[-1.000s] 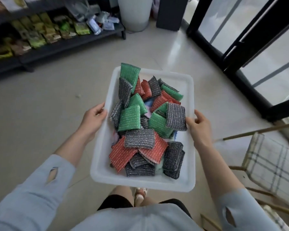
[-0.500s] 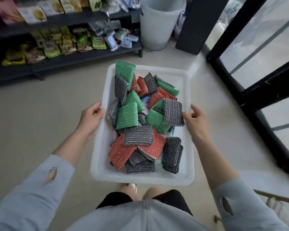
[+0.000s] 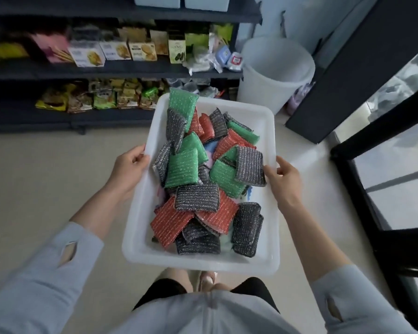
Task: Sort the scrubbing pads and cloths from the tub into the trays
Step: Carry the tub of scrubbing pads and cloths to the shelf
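White tub (image 3: 140,249) of pads (image 3: 182,168) has come nearer the shelves (image 3: 106,71); left hand (image 3: 128,168) and right hand (image 3: 281,178) grip its side edges; nothing sorted yet.

White rectangular tub (image 3: 140,239) (held level, off the floor), heaped with green, red and dark grey scrubbing pads (image 3: 204,179).

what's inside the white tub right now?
The white tub, gripped by the left hand and right hand, holds a heap of green, red and dark grey scrubbing pads. Pale cloth peeks through beneath; most of it is covered.
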A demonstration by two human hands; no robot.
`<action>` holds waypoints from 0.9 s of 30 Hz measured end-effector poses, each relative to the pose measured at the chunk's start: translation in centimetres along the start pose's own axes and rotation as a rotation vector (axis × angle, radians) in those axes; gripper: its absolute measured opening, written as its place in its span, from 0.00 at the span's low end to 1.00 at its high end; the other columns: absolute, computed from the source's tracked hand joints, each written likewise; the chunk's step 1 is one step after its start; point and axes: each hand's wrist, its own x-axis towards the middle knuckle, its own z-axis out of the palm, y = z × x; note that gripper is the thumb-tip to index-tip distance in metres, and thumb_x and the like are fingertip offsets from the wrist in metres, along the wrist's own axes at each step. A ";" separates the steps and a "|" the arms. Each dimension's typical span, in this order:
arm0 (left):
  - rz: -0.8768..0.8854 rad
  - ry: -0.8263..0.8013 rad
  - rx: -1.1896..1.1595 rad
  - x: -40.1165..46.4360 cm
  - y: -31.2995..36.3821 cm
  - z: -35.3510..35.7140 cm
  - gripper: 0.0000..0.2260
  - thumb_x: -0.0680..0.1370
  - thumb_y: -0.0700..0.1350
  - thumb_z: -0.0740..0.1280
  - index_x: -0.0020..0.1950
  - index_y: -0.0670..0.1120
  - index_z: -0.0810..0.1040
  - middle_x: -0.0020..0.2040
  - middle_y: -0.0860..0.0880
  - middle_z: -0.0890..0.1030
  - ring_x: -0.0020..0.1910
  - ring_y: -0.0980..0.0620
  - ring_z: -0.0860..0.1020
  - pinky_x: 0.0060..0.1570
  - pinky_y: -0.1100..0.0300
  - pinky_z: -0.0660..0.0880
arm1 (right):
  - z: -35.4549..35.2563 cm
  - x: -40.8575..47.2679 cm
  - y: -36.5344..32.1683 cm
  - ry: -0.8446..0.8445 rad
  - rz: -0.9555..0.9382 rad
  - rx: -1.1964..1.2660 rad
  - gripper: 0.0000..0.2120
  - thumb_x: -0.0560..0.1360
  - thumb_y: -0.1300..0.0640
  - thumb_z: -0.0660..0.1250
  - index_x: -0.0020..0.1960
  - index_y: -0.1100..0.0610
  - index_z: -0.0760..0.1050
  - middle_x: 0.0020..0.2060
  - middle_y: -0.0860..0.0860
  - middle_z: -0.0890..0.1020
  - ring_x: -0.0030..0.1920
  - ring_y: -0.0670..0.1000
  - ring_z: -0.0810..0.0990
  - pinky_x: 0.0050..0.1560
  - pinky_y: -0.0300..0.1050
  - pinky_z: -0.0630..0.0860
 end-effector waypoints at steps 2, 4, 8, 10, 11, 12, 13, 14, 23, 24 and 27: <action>-0.017 0.041 -0.026 2.6 1.7 0.7 0.18 0.81 0.37 0.62 0.71 0.43 0.71 0.51 0.50 0.77 0.49 0.53 0.72 0.46 0.64 0.68 | 0.3 4.2 -2.4 -0.030 -0.024 0.002 0.19 0.75 0.54 0.67 0.66 0.51 0.76 0.33 0.43 0.75 0.32 0.44 0.74 0.40 0.43 0.73; -0.032 0.077 -0.042 5.5 3.2 1.0 0.17 0.81 0.37 0.63 0.70 0.43 0.72 0.47 0.55 0.78 0.49 0.52 0.73 0.50 0.60 0.68 | 0.7 8.1 -5.2 -0.052 -0.046 0.019 0.21 0.76 0.56 0.68 0.69 0.54 0.73 0.35 0.42 0.74 0.34 0.41 0.73 0.43 0.42 0.70; -0.027 0.159 -0.063 11.7 6.3 0.7 0.18 0.81 0.38 0.63 0.71 0.45 0.71 0.47 0.56 0.77 0.47 0.54 0.75 0.52 0.59 0.69 | 2.9 16.0 -10.7 -0.075 -0.141 0.014 0.21 0.75 0.56 0.69 0.67 0.59 0.75 0.34 0.42 0.75 0.38 0.47 0.75 0.45 0.43 0.70; -0.033 0.180 -0.075 15.3 7.7 0.1 0.18 0.81 0.39 0.62 0.72 0.46 0.70 0.55 0.53 0.77 0.51 0.54 0.76 0.56 0.59 0.69 | 4.6 19.6 -13.8 -0.083 -0.177 -0.011 0.16 0.75 0.57 0.69 0.61 0.62 0.77 0.33 0.45 0.74 0.41 0.51 0.75 0.46 0.48 0.72; -0.030 0.176 -0.073 17.2 8.2 -0.4 0.18 0.82 0.41 0.62 0.72 0.46 0.71 0.59 0.51 0.77 0.55 0.51 0.77 0.58 0.57 0.71 | 5.5 21.3 -15.4 -0.091 -0.198 -0.016 0.15 0.75 0.57 0.69 0.59 0.62 0.78 0.33 0.46 0.75 0.42 0.52 0.75 0.47 0.50 0.73; -0.023 0.166 -0.068 19.2 8.8 -0.9 0.18 0.82 0.42 0.62 0.72 0.47 0.71 0.63 0.49 0.78 0.57 0.49 0.77 0.60 0.54 0.71 | 6.4 22.9 -17.0 -0.100 -0.219 -0.015 0.14 0.75 0.58 0.69 0.59 0.62 0.78 0.33 0.48 0.75 0.41 0.52 0.75 0.47 0.51 0.74; -0.020 0.159 -0.061 21.1 9.6 -1.5 0.17 0.82 0.42 0.62 0.72 0.48 0.72 0.64 0.47 0.78 0.58 0.48 0.77 0.59 0.53 0.71 | 7.3 24.5 -18.6 -0.109 -0.238 -0.011 0.14 0.75 0.58 0.69 0.58 0.63 0.78 0.33 0.49 0.75 0.40 0.52 0.74 0.45 0.50 0.74; -0.015 0.161 -0.062 23.0 10.4 -2.1 0.17 0.82 0.42 0.61 0.71 0.48 0.72 0.64 0.46 0.78 0.57 0.50 0.76 0.58 0.54 0.71 | 8.3 26.1 -20.1 -0.120 -0.249 -0.009 0.14 0.75 0.58 0.68 0.58 0.62 0.78 0.33 0.50 0.74 0.39 0.52 0.74 0.43 0.48 0.72; -0.031 0.364 -0.088 38.1 17.6 -8.2 0.17 0.81 0.41 0.63 0.71 0.47 0.72 0.66 0.48 0.76 0.63 0.48 0.75 0.68 0.49 0.68 | 18.0 39.1 -33.1 -0.261 -0.280 0.097 0.17 0.76 0.55 0.69 0.65 0.55 0.77 0.36 0.48 0.78 0.37 0.50 0.77 0.41 0.45 0.75; -0.035 0.382 -0.111 39.8 18.2 -9.2 0.17 0.81 0.42 0.64 0.70 0.47 0.73 0.66 0.47 0.76 0.64 0.47 0.75 0.68 0.47 0.68 | 19.3 40.5 -34.7 -0.291 -0.306 0.097 0.14 0.75 0.54 0.69 0.60 0.51 0.79 0.36 0.49 0.80 0.37 0.51 0.78 0.42 0.49 0.78; -0.036 0.465 -0.129 44.7 19.5 -12.0 0.17 0.81 0.41 0.64 0.71 0.44 0.72 0.68 0.47 0.74 0.67 0.47 0.72 0.70 0.52 0.65 | 23.4 44.1 -39.6 -0.374 -0.392 0.081 0.10 0.75 0.53 0.69 0.56 0.46 0.80 0.40 0.51 0.83 0.38 0.55 0.80 0.46 0.57 0.82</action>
